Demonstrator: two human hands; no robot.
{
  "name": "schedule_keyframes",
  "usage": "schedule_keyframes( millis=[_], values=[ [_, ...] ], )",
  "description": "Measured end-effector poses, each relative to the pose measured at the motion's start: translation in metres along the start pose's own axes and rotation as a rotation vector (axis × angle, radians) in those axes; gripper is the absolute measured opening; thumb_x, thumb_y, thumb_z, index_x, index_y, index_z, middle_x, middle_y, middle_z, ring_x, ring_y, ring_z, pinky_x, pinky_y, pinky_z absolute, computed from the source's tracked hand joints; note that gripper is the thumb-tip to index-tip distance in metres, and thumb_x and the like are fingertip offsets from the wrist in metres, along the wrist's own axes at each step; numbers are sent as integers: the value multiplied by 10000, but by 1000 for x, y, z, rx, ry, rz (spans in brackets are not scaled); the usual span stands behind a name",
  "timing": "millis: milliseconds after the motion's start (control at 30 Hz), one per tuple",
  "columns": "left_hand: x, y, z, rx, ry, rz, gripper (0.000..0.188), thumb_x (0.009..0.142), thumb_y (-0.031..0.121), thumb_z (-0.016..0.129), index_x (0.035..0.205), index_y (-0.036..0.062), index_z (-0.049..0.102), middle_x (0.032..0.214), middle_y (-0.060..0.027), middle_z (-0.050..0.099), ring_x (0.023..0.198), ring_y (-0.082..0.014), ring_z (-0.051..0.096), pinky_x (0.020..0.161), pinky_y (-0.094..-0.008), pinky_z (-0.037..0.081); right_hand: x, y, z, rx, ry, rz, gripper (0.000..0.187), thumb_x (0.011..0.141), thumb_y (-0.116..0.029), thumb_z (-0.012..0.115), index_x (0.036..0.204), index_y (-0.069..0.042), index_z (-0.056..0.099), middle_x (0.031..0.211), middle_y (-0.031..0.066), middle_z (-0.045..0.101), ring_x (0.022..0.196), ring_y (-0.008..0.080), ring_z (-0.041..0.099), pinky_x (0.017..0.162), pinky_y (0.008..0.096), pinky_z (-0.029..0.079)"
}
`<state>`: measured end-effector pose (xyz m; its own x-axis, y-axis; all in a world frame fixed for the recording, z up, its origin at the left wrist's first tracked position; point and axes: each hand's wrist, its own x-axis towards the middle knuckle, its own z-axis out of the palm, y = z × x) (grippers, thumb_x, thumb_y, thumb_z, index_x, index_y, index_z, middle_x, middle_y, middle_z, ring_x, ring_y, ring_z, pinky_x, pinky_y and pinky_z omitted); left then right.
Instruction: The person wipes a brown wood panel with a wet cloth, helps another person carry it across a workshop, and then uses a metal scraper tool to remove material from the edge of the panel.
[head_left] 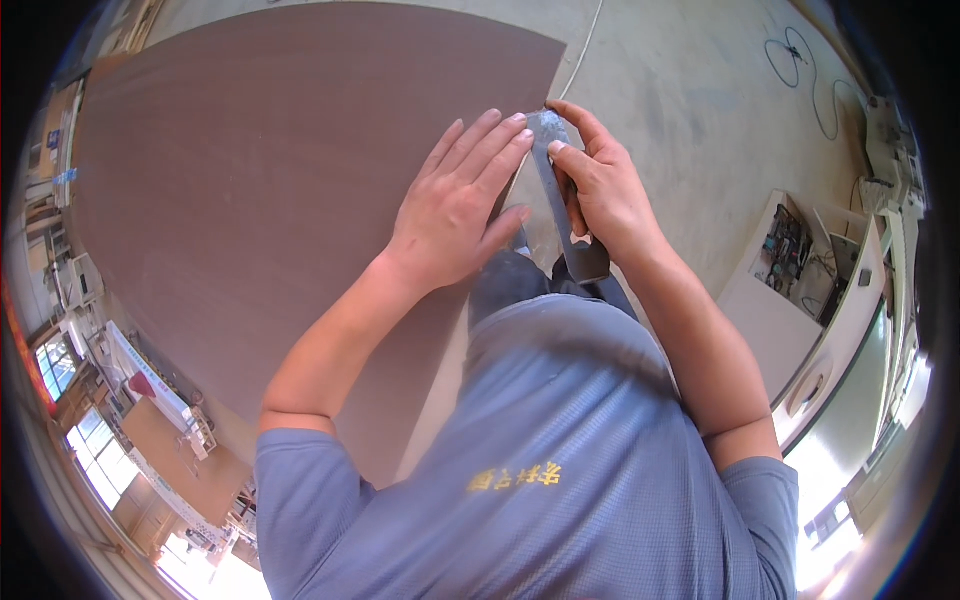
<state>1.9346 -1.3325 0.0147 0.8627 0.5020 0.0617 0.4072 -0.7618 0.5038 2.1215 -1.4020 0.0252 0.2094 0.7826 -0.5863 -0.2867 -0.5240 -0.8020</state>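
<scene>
A large flat brown board [250,150] spreads out at the left, its right edge running just beside my body. My left hand [460,200] lies on the board near that edge with its fingers stretched out, and its fingertips reach close to the far end of the trowel. The trowel [546,180] is a long, narrow grey metal plate with a brown handle. My right hand [608,180] is wrapped round the handle, thumb on top and index finger along the far end. The plate stands tilted at the board's edge; whether it touches the edge I cannot tell.
A white cabinet [790,320] at the right has a compartment full of tools [787,245]. A black cable [795,60] lies coiled on the concrete floor [690,100] beyond it. At the lower left stand workbenches with brown sheets [185,455], near windows.
</scene>
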Motion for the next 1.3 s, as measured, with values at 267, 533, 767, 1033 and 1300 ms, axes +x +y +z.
schedule_keyframes(
  millis=[267,533,767,1033,1300],
  values=[
    [54,-4,10,17,71,-50,663,921,247,682,1513,60,449,1589,-113,426,1498,-320,353,1236,-490,257,47,-35,-38,-33,-71,4,527,971,-103,516,1488,-26,449,612,28,551,402,107,452,397,288,363],
    [70,9,15,29,105,-180,672,915,251,691,1515,64,453,1578,-115,436,1495,-325,353,1231,-494,261,75,-65,-63,-234,-248,58,517,968,-115,528,1480,-68,479,615,21,546,413,106,458,410,289,371],
    [80,34,19,-13,221,-349,670,900,252,704,1499,64,470,1547,-131,449,1476,-358,370,1212,-520,287,109,-116,-77,-507,-533,116,502,980,-117,508,1482,-100,501,640,-7,529,442,84,423,423,277,357],
    [87,54,24,-93,338,-606,720,839,180,762,1485,43,474,1545,-147,439,1470,-384,374,1196,-542,312,141,-146,-54,-659,-766,233,482,1001,-95,494,1483,-90,486,670,-8,535,482,65,437,419,269,348],
    [120,37,32,-70,516,-891,723,836,165,763,1479,20,467,1557,-160,435,1486,-366,359,1222,-510,286,199,-147,-23,-668,-917,230,484,1005,-108,503,1487,-80,468,658,-20,521,482,53,435,420,262,351]
  ],
)
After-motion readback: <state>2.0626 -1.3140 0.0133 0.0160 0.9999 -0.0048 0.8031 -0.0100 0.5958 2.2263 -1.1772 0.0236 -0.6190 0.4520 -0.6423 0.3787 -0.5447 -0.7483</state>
